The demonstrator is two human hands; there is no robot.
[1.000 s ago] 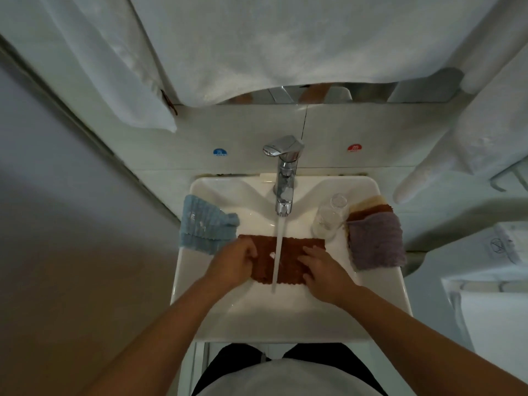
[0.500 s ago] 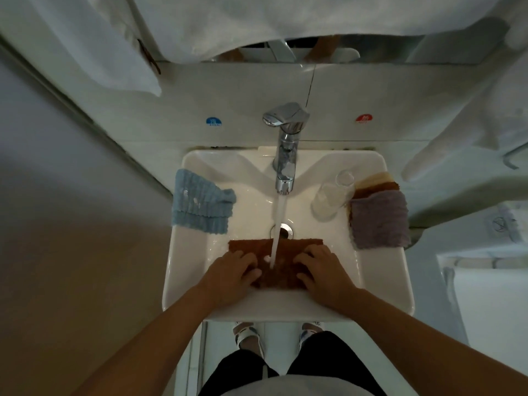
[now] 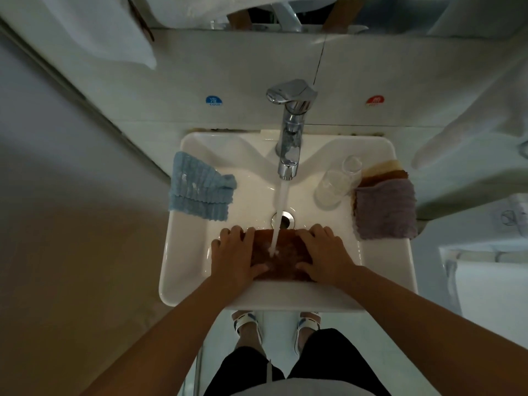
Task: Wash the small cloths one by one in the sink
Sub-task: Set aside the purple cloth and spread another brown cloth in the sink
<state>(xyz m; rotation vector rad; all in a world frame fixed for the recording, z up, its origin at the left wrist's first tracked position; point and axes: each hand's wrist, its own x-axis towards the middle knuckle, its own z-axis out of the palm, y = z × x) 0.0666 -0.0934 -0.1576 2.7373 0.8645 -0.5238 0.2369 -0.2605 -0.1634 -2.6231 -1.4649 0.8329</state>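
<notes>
A brown cloth (image 3: 285, 267) lies spread in the white sink (image 3: 183, 270), near the front of the basin. Water from the chrome faucet (image 3: 288, 147) falls on the cloth's middle. My left hand (image 3: 234, 255) lies flat on the cloth's left part with its fingers spread. My right hand (image 3: 325, 255) presses flat on the right part. A blue cloth (image 3: 197, 192) hangs over the sink's left rim. On the right rim a purple cloth (image 3: 384, 210) tops a stack of tan and brown cloths (image 3: 383, 170).
A clear glass (image 3: 331, 187) lies on the sink's right side beside the stack. The drain (image 3: 285, 220) shows just behind the brown cloth. White towels (image 3: 100, 30) hang above and at the right. A wall runs close on the left.
The brown cloth has come toward the sink's front edge with both hands. The hands now lie flatter on it, fingers spread. The view has tilted down.
</notes>
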